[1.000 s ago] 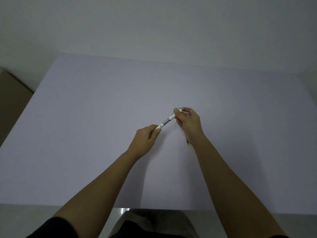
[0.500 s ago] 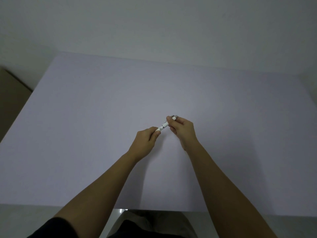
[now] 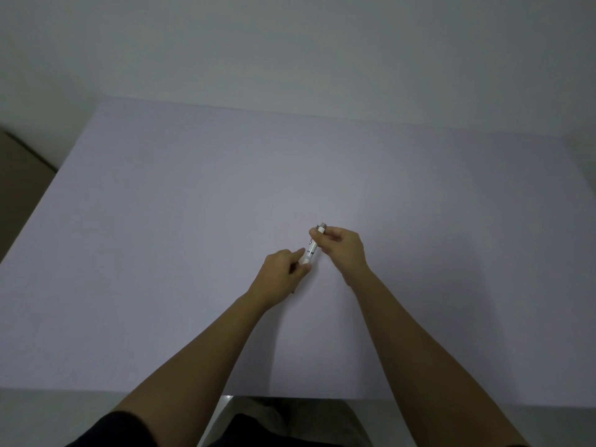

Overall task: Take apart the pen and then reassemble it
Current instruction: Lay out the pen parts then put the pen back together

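A white pen (image 3: 312,250) with a silvery end is held above the middle of the pale table (image 3: 161,221), slanting from lower left to upper right. My right hand (image 3: 343,250) pinches its upper end between thumb and fingers. My left hand (image 3: 283,272) grips its lower end with the fingertips. The pen's two parts look pushed close together, and only a short white stretch shows between my hands. A small dark tip pokes out below my left hand (image 3: 293,291).
The table's near edge (image 3: 129,390) runs across the bottom above my lap. A grey wall (image 3: 290,50) stands behind the far edge. A brown surface (image 3: 19,175) lies off the left side.
My hands have drawn closer together, so the visible pen length between them has shortened. The pen now stands more steeply than a second ago.
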Tool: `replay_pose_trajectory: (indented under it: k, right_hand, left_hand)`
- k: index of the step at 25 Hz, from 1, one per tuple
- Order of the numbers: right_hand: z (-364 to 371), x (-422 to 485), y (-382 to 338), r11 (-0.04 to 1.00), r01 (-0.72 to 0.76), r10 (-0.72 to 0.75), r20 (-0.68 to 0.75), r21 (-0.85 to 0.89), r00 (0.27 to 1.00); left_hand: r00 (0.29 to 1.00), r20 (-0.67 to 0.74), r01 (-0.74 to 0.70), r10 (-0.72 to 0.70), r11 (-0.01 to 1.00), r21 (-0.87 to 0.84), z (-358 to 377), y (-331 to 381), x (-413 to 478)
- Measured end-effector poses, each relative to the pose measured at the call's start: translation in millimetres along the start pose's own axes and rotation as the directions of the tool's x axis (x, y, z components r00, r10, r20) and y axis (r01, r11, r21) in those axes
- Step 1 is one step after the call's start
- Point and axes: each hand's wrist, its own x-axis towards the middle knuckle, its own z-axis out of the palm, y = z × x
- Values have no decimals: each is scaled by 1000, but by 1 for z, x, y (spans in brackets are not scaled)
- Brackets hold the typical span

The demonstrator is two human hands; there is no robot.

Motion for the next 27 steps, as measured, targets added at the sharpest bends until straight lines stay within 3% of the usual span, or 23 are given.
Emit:
replay_pose_trajectory:
  k: [2, 7, 10, 14, 20, 27]
  right_hand:
    - [-5, 2, 3, 998, 6, -7, -19, -67, 1000]
    - [-39, 3, 32, 902, -6, -115, -254, -431, 960]
    - [-45, 0, 56, 829, -49, -66, -185, -557, 980]
    - [-36, -5, 68, 838, -50, -63, -186, -543, 981]
    - [-19, -6, 63, 919, -50, -50, -241, -391, 969]
    - [-22, 3, 59, 920, -41, -46, -210, -390, 977]
  left_hand:
    - [1000, 3, 12, -12, 1000, 1, 9, 4, 2]
    - [994, -45, 101, -101, 995, 13, 37, 8, 17]
    - [984, -72, 169, -163, 982, 87, 53, 6, 25]
    - [975, -74, 216, -207, 966, 139, 71, 4, 28]
    - [976, -88, 212, -198, 958, 191, 83, -3, 24]
    - [977, -110, 203, -184, 958, 200, 89, -8, 22]
